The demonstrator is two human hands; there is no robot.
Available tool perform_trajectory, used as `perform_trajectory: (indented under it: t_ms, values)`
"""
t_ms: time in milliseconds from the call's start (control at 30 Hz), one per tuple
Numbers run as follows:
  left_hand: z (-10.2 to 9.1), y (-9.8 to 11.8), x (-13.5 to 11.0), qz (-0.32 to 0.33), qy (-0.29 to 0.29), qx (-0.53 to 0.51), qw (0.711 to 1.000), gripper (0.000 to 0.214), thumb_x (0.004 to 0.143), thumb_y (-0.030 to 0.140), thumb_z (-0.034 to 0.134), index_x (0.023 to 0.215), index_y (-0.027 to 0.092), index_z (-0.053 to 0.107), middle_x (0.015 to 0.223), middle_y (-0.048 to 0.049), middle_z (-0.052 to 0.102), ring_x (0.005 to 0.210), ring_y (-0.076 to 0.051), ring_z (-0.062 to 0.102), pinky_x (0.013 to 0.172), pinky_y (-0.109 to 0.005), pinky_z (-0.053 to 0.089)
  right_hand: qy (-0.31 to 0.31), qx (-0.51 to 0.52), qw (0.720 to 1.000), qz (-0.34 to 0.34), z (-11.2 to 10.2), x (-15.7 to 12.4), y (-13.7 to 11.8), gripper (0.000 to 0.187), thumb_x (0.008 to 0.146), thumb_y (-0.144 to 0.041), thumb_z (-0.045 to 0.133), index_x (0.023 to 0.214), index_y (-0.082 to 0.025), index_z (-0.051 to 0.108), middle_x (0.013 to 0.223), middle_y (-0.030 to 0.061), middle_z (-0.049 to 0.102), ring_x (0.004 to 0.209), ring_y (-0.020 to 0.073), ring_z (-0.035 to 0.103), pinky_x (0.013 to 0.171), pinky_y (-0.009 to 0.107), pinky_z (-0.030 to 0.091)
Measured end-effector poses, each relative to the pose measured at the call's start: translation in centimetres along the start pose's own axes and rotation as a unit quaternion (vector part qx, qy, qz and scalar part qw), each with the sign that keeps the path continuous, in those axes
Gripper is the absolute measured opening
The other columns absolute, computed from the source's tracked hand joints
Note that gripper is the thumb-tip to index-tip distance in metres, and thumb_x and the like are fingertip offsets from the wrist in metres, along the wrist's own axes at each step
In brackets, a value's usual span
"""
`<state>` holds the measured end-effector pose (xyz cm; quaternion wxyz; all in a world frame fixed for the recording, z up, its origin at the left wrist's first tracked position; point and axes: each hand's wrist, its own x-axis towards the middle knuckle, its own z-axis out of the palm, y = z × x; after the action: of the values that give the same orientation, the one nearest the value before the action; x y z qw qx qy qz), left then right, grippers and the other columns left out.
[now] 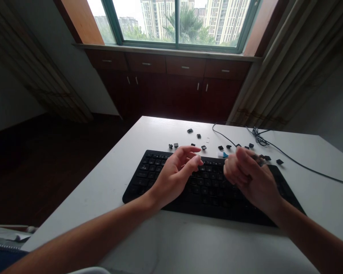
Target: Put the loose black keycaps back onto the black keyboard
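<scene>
A black keyboard (208, 192) lies on the white table (171, 241), with some of its keys apparently off. Over its left-middle part hovers my left hand (175, 173), fingers loosely curled and the thumb apart from the index finger, nothing visible between them. My right hand (250, 175) is closed in a fist above the keyboard's right half. A blurred brownish thing (259, 159) shows behind the fist; what the fingers grip is hidden. Beside the right knuckles is a small blue-and-white piece (223, 155); I cannot tell whether the hand holds it.
Several loose black keycaps (199, 136) lie scattered behind the keyboard. A thin black cable (297, 163) runs across the table's right side, with a bundled coil (258, 137) near the far edge. Beyond stand a dark red cabinet (171, 87) and a window (177, 23).
</scene>
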<state>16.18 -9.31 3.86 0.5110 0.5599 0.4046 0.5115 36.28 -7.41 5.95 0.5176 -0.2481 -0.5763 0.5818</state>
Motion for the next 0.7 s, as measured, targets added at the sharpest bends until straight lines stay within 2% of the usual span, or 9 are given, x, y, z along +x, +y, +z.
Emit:
perform_trajectory:
  t_ms: [100, 233, 367, 500, 700]
  values:
    - [0.0, -0.2, 0.1, -0.002, 0.004, -0.023, 1.000, 0.031, 0.097, 0.036, 0.060, 0.123, 0.018, 0.060, 0.096, -0.0042, 0.065, 0.087, -0.015, 0.061, 0.077, -0.025, 0.051, -0.031, 0.002, 0.999, 0.008, 1.3, 0.8, 0.2, 0.053, 0.096, -0.039, 0.060, 0.051, -0.021, 0.040, 0.044, -0.0064, 0.032, 0.040, 0.0085, 0.030, 0.041, 0.026, 0.026]
    - [0.0, -0.2, 0.1, -0.003, 0.000, -0.042, 0.999, 0.030, 0.098, 0.035, 0.061, 0.123, 0.019, 0.059, 0.096, -0.0027, 0.064, 0.086, -0.013, 0.059, 0.078, -0.024, 0.049, -0.067, -0.061, 0.996, 0.016, 2.0, 0.8, 1.3, 0.054, 0.098, -0.041, 0.058, 0.050, -0.020, 0.042, 0.045, -0.0055, 0.034, 0.042, 0.0079, 0.027, 0.041, 0.027, 0.020]
    - [0.0, -0.1, 0.1, -0.007, -0.003, -0.049, 0.999, 0.030, 0.097, 0.035, 0.061, 0.122, 0.019, 0.059, 0.095, -0.0021, 0.062, 0.084, -0.012, 0.058, 0.077, -0.023, 0.049, -0.062, -0.100, 0.993, 0.033, 2.0, 0.3, 2.4, 0.054, 0.098, -0.043, 0.057, 0.052, -0.020, 0.041, 0.046, -0.0058, 0.033, 0.043, 0.0082, 0.025, 0.042, 0.028, 0.020]
    - [0.1, 0.0, 0.1, -0.011, 0.001, -0.046, 0.999, 0.029, 0.097, 0.035, 0.062, 0.121, 0.018, 0.060, 0.091, -0.0010, 0.061, 0.081, -0.012, 0.056, 0.075, -0.023, 0.048, -0.056, -0.112, 0.992, 0.015, 2.1, 0.2, 2.4, 0.053, 0.098, -0.041, 0.056, 0.053, -0.020, 0.041, 0.048, -0.0056, 0.033, 0.044, 0.0080, 0.027, 0.043, 0.028, 0.021]
    - [0.3, 0.2, -0.1, -0.015, 0.000, -0.037, 0.999, 0.026, 0.096, 0.033, 0.064, 0.117, 0.019, 0.061, 0.088, 0.0001, 0.060, 0.080, -0.011, 0.055, 0.073, -0.021, 0.046, -0.084, -0.140, 0.986, -0.020, 2.5, 0.4, 2.4, 0.051, 0.097, -0.034, 0.059, 0.053, -0.019, 0.038, 0.049, -0.0067, 0.030, 0.045, 0.0056, 0.022, 0.042, 0.025, 0.019]
